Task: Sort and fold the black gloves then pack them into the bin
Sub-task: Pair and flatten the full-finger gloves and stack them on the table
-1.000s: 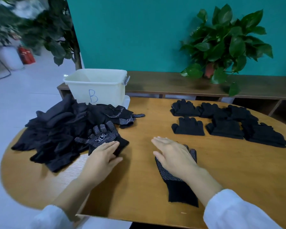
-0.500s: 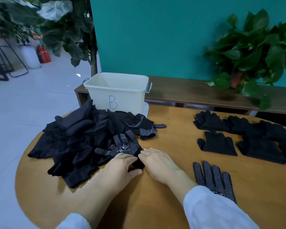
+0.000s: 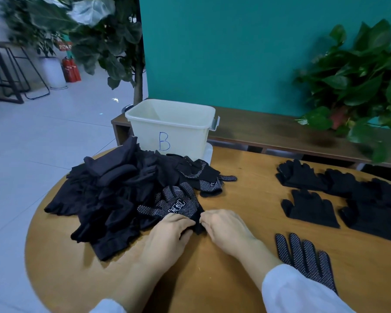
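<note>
Both hands have come together on the cuff of the dotted glove [image 3: 178, 203] at the pile's [image 3: 113, 195] near edge: left hand [image 3: 167, 238] and right hand [image 3: 226, 231] pinch it, leaving the flattened dotted mate [image 3: 303, 256] on the surface [image 3: 212, 285]. Pairing comes next; the bin [image 3: 169, 125] waits behind.

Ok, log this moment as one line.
left hand: pinching dotted glove cuff | right hand: pinching same cuff | bin: no gloves visible inside

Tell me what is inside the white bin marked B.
The white bin shows only bare pale inner walls; no gloves show inside. Its front wall hides the floor, so the bottom cannot be seen. The glove pile lies outside, on the table.
</note>
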Tool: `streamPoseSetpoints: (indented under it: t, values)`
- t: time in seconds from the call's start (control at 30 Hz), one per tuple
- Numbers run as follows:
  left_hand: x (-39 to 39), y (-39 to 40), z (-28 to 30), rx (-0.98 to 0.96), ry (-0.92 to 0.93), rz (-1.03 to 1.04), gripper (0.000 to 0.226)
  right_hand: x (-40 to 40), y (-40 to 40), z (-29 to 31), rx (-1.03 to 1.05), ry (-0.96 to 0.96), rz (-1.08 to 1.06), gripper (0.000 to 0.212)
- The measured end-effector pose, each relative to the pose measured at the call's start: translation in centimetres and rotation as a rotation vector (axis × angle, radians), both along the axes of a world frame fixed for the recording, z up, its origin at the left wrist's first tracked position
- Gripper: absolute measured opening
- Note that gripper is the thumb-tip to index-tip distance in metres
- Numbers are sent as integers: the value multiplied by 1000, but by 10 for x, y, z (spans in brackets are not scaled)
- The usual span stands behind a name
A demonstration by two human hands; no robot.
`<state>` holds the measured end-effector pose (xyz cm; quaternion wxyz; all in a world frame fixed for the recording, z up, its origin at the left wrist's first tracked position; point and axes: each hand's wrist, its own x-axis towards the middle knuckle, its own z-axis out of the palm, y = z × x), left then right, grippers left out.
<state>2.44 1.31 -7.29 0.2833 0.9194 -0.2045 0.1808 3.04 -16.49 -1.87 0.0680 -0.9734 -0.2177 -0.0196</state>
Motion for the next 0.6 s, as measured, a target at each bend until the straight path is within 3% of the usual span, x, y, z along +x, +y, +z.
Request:
streamPoseSetpoints:
  t: [0.1, 0.27, 0.47, 0.6]
  values:
    - [-2, -3, 1, -80, 14, 12, 19, -9, -3, -2, 0, 32, 17, 22]
    - [-21, 1, 16, -318, 44, -12, 22, -31, -13, 7, 110, 108, 9, 51]
    - [-42, -2, 83, -567, 225, -113, 22, -49, -22, 49, 585, 67, -181, 21]
    - [-54, -13, 132, -687, 324, -170, 18, -59, -37, 92, 777, 114, -168, 10]
